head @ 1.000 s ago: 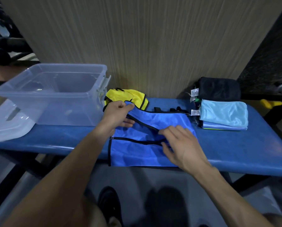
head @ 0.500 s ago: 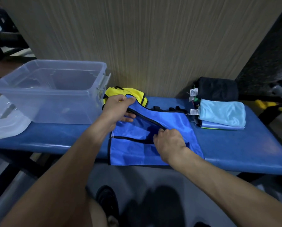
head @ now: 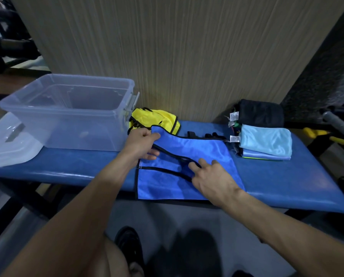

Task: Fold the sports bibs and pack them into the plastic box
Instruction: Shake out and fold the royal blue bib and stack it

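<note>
On the bench (head: 287,176), the box (head: 67,116) sits at ten o'clock, its lid (head: 9,144) further left; a spread bib (head: 187,166) lies centre, folded cloths (head: 265,140) at two o'clock.

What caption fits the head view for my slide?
Both hands, left and right, fold a blue bib beside the plastic box.

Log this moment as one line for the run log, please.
stage: folding | left hand pinches blue black-trimmed bib strap | right hand flat on bib | clear plastic box holds no bibs
</note>
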The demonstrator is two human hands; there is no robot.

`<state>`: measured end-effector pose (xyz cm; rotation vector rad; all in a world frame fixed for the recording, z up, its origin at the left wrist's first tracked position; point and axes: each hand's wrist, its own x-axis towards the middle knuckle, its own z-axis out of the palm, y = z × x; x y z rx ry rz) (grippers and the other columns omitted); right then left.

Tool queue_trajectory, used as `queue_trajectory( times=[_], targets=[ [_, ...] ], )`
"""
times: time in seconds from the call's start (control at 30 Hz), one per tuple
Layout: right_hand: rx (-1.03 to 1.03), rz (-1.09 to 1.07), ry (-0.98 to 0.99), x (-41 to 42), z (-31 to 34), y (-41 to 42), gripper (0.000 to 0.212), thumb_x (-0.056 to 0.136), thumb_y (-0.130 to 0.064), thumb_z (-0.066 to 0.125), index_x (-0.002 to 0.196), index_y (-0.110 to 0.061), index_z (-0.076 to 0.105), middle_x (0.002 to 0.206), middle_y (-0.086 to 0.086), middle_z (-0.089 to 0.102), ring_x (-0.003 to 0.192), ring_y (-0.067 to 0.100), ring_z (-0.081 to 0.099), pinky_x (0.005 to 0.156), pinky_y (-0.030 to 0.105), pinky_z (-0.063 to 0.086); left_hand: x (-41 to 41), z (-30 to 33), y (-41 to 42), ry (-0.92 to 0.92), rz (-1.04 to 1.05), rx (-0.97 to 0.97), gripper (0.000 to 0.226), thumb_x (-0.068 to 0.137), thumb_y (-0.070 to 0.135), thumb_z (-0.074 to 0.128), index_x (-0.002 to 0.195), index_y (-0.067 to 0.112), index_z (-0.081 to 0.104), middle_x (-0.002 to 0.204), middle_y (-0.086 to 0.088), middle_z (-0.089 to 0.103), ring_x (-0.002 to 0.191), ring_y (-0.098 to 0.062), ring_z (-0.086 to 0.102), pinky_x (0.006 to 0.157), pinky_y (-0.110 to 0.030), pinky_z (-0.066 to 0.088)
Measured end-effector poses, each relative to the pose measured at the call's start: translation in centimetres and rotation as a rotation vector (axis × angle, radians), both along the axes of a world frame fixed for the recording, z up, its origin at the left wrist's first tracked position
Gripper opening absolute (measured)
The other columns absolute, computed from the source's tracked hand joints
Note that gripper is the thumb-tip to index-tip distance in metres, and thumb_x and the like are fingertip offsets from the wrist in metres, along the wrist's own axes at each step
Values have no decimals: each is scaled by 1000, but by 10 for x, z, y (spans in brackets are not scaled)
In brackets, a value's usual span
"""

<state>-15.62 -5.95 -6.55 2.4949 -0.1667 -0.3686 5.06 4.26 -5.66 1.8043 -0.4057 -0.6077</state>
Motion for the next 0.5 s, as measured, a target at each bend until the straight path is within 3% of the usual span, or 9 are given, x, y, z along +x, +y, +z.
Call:
queue_trajectory(
  times=[0.23,0.37,0.43,0.5],
  targets=[
    [40,82,-107,-14,-19,-2,19,87,-8,59,102,-16,66,123,10,42,101,30,49,63,38,35,3,-17,24,31,-114,278,21,99,22,66,91,10,49,82,-14,61,57,-22,69,52,-35,60],
    [31,168,-178,-18,-27,-4,19,63,-14,80,78,-18,68,104,7,52,84,27,54,53,36,28,1,-17,24,-18,-88,261,20,101,26,62,90,12,54,89,-14,63,61,-24,72,61,-40,64],
    [89,212,-226,-20,-35,-9,24,59,-16,84,77,-18,67,101,6,51,80,27,55,52,35,28,1,-15,24,-58,-87,268,22,101,27,61,88,11,54,79,-12,62,62,-26,74,66,-41,64],
    [163,280,-286,-26,-38,-12,22,68,-23,83,81,-20,66,101,4,51,77,26,55,49,34,33,1,-14,25,-96,-103,306,24,100,26,60,85,11,49,70,-12,59,62,-26,75,64,-39,63]
  ],
)
